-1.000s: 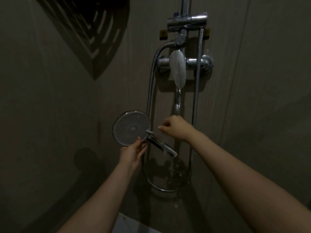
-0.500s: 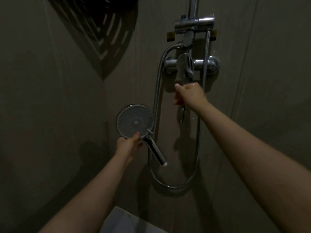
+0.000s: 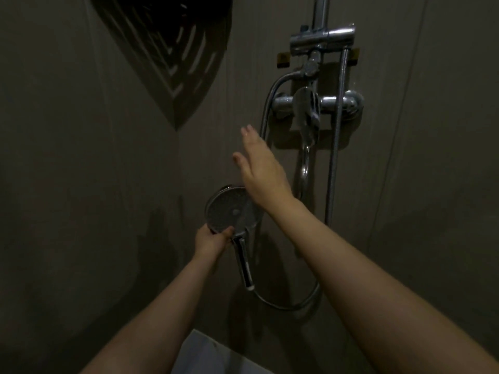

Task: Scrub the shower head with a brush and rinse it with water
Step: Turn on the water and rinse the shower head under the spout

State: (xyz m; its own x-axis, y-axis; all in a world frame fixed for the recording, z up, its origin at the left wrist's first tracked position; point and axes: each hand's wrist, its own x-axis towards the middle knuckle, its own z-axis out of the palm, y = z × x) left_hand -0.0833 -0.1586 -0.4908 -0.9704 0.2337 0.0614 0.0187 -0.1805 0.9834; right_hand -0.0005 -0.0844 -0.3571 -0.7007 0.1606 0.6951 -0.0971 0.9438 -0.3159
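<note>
Dim shower corner. Left hand [image 3: 209, 242] grips the round shower head [image 3: 229, 209] at its lower rim, face toward the camera. Right hand [image 3: 260, 168] hovers just above it, fingers straight and apart, holding nothing. The head looks rigid, wet and probably slippery; its handle [image 3: 244, 265] offers the surest hold

We see the left hand [image 3: 209, 241] gripping the round shower head [image 3: 229, 210] at its lower rim. At one o'clock from it, the right hand [image 3: 263, 171] hovers with fingers spread, below the chrome mixer tap [image 3: 307, 103].
</note>
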